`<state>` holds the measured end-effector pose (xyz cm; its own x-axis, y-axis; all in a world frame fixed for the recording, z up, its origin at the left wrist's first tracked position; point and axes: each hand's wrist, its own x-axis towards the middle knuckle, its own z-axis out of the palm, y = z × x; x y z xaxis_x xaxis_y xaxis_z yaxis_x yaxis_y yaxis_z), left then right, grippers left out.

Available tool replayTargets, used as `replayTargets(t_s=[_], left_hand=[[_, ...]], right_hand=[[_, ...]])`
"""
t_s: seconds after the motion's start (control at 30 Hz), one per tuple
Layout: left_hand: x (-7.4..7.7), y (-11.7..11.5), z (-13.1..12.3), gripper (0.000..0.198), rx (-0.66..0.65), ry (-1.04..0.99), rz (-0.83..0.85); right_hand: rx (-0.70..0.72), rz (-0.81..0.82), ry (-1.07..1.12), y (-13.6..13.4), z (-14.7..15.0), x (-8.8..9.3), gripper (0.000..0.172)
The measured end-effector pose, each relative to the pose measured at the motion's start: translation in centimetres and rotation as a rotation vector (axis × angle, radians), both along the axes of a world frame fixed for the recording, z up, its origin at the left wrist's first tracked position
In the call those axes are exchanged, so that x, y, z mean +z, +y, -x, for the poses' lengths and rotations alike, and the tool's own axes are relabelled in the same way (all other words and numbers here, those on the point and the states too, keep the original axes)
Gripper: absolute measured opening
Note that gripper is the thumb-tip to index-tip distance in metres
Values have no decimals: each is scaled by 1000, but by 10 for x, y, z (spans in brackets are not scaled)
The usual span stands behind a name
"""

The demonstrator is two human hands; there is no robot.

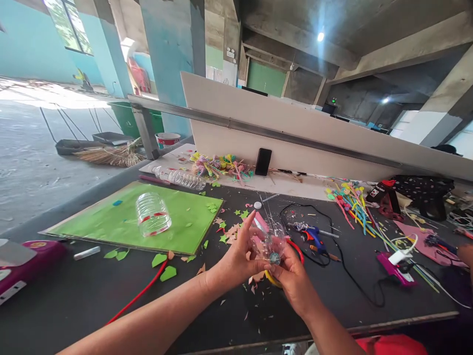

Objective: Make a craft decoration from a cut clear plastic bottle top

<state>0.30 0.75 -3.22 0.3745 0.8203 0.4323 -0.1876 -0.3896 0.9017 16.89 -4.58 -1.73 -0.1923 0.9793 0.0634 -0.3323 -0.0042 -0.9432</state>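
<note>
Between both my hands is a clear plastic bottle piece (272, 246), held over the dark table. My left hand (236, 249) grips its left side, the index finger raised along it and the thumb low in front. My right hand (293, 278) pinches it from the right and below, thumb near the other thumb. A small bluish round spot shows on the piece close to the thumbs. Behind and beneath the hands, a red and yellow curved thing (298, 250) is partly hidden. Cut pink and green paper scraps (232, 234) lie around there.
Left, a cut clear bottle section (153, 217) lies on a green sheet (111, 217); another clear bottle (181, 177) lies behind. A blue glue gun (313, 236) with a black cord is right. A phone (263, 161) leans against the partition. A purple power strip (396, 270) lies farther right.
</note>
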Motion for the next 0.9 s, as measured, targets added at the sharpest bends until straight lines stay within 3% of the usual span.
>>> replayTargets(t_s=[0.13,0.23,0.33,0.47,0.6,0.9], left_hand=[[5,-2,4,107,123,101,-74],[6,-1,9,97,322,243,-281],[10,-2,15,75,440,336,-494],[21,-6,21,45,461,428,-648],[32,-5,22,21,420,398,-729],[44,-7,26,20,370,371,-685]], right_hand=[[-57,6,-31,2,-5,-5,55],[-128,-3,-157,4,-9,-10,52],[-173,-20,-274,4,-11,-12,51],[-198,-7,-393,3,-12,-12,56],[-182,17,-412,1,-11,-8,58],[-86,55,-125,-2,-12,-14,61]])
